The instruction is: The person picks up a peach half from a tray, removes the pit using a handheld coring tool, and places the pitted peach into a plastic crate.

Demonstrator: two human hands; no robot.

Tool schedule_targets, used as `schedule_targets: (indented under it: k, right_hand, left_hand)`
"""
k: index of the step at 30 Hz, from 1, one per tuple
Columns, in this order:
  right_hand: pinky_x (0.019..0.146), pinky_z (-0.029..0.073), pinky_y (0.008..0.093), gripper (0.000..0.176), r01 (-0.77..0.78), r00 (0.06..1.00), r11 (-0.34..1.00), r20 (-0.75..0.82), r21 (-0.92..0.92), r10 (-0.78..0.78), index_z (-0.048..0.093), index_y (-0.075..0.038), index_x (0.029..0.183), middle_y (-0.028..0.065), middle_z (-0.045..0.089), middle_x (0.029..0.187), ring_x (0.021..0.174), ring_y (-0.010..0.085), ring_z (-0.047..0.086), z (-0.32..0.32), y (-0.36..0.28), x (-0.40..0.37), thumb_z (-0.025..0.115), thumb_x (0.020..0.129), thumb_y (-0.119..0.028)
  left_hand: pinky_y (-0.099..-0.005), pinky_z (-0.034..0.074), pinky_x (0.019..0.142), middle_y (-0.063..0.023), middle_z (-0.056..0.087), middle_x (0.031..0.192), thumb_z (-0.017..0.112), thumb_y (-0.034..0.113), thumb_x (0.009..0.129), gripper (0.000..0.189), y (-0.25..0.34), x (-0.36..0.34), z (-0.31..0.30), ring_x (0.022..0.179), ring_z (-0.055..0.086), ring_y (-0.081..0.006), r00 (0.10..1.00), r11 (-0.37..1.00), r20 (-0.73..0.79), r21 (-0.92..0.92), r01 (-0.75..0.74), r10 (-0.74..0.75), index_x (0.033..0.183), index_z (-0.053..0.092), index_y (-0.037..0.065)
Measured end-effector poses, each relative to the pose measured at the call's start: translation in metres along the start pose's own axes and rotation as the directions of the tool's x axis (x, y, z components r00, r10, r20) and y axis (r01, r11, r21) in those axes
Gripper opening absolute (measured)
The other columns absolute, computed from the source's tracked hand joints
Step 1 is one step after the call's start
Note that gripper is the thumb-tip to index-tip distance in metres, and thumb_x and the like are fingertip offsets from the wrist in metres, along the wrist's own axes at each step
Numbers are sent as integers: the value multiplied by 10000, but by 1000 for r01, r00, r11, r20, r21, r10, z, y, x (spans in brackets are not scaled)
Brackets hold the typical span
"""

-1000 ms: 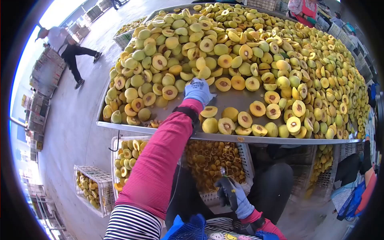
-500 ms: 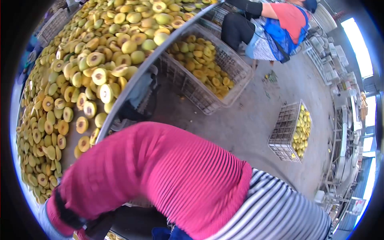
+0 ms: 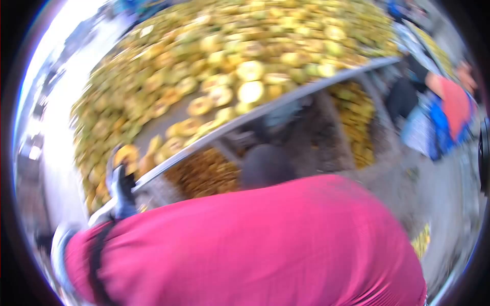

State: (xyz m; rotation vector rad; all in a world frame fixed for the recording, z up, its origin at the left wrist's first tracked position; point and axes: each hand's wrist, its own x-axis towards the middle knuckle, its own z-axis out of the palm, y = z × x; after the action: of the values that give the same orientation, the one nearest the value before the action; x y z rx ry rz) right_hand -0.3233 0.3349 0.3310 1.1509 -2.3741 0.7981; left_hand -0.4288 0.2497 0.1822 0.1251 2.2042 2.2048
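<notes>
Halved yellow peaches (image 3: 252, 71) lie heaped over a wide table, many showing brown pit hollows. A gloved hand, which I take for my left hand (image 3: 120, 186), rises beyond the sleeve at the table's near edge. Its blurred fingers close around an orange peach half (image 3: 127, 155); something dark shows beside them. The pink sleeve of my right arm (image 3: 245, 245) crosses the foreground, a black band round its wrist. At its far left end only a pale strip of my right hand's glove (image 3: 60, 252) shows; the fingers are hidden.
The metal table rim (image 3: 286, 99) runs diagonally, with support legs under it. Beneath stand heaps of orange-yellow fruit (image 3: 206, 173) and peaches (image 3: 354, 122). A person in a red top (image 3: 451, 107) sits at the right. More yellow fruit (image 3: 421, 242) is on the floor.
My view has swung left, blurring the picture and shifting the table toward the middle. The pink-sleeved arm lies straighter across the bottom. A gloved hand with a peach half has come into sight.
</notes>
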Motion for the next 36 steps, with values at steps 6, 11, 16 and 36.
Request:
schedule_targets:
  k: [6, 11, 16, 36]
  right_hand:
    - [534, 478, 340, 143, -276, 886, 958, -367, 75, 284, 568, -48, 840, 138, 535, 856, 673, 268, 591, -13, 18, -102, 624, 740, -132]
    - [519, 435, 411, 147, -616, 686, 565, 20, 549, 728, 525, -6, 899, 197, 540, 639, 612, 365, 589, 22, -23, -154, 588, 875, -136]
    - [525, 436, 421, 166, -616, 678, 596, -39, 515, 734, 512, -9, 913, 203, 571, 696, 644, 389, 590, 31, -36, -162, 580, 874, -155]
    - [615, 438, 253, 194, -490, 475, 239, 26, 838, 880, 535, -21, 922, 27, 536, 737, 676, 77, 504, 41, -6, -176, 679, 818, -98]
  left_hand:
    - [-208, 417, 483, -50, 635, 839, 589, 219, 846, 277, 34, -136, 3, 601, 560, -108, 951, 952, 49, 8, -306, 305, 1070, 588, 56]
    - [-299, 500, 759, -106, 635, 987, 388, 337, 976, 416, 41, -163, 28, 831, 622, -158, 992, 978, 48, 168, -124, 118, 1159, 558, 4]
    - [-287, 470, 837, -92, 620, 1018, 375, 361, 993, 445, 40, -178, 35, 902, 587, -139, 997, 996, -26, -63, 67, -69, 1114, 588, -9]
    - [-242, 449, 815, -63, 627, 990, 477, 200, 965, 293, 48, -175, 30, 912, 557, -103, 996, 996, 84, 84, 29, -36, 1133, 572, -21]
